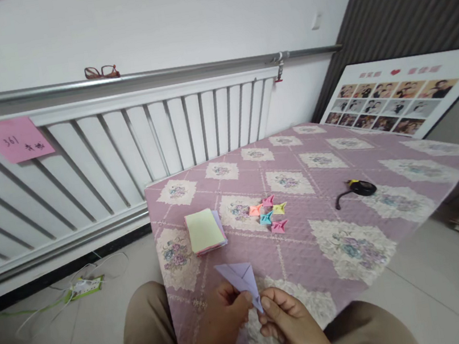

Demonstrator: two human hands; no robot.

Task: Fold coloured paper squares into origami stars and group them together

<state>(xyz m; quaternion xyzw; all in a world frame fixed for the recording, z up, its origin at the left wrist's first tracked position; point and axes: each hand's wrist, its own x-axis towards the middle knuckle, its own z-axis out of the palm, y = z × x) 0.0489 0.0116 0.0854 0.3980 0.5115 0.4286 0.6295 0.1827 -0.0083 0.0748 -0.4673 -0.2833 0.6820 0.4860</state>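
A sheet of lilac paper (pixel 242 276), folded into a pointed shape, is held between both hands over the near side of the table. My left hand (pixel 230 310) pinches its lower left part, thumb on top. At the narrow bottom tip, the thumb and fingers of my right hand (pixel 288 318) are closed on the paper. Just beyond it lies a stack of coloured paper squares (pixel 205 231), pale yellow uppermost. Several small folded paper pieces (pixel 266 217) in pink, orange, yellow and blue are grouped to the right of the stack.
The table wears a purple flowered cloth (pixel 296 248). A black and yellow object with a strap (pixel 361 187) lies on the right. Behind stands a white radiator (pixel 171 129), with glasses (pixel 101 72) on the pipe above. A framed photo board (pixel 399 95) leans at the far right.
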